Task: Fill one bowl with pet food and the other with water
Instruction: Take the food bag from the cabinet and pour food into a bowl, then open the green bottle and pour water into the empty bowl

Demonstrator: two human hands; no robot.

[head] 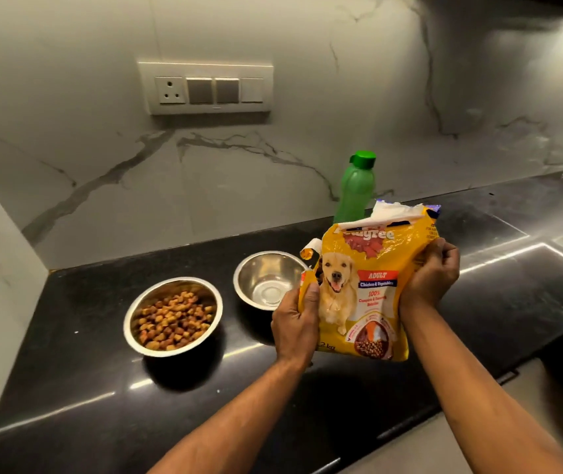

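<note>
Left hand (295, 323) closed on the left edge of the pet food bag (365, 289), thumb across the front, fingers wrapped behind. Right hand (432, 275) closed on the bag's right edge, higher up, fingers curled over the side. Bag held upright between both hands, yellow, printed with a dog and the words "ADULT" and "Chicken & Vegetables". Top torn open, white inner lining showing; a torn flap curling out at the upper left. Cannot tell whether the bag's bottom touches the surface (85, 388) or sits just above it.

Two steel bowls on the black, glossy surface, left of the bag. Left bowl (173, 317) filled with brown and orange kibble (174, 319), heaped below the rim. Right bowl (268, 278) holding no kibble, base reflecting light; near edge partly hidden by the left hand and the bag's flap. Cannot tell whether any water lies in it. Bowls near each other, not touching.

Green water bottle (355, 189) upright behind the bag, close to the wall, green cap on, lower part hidden by the bag.

Marble-patterned wall (102, 165) behind the surface, with a switch panel (206, 88): one socket at left, switches beside it.
</note>
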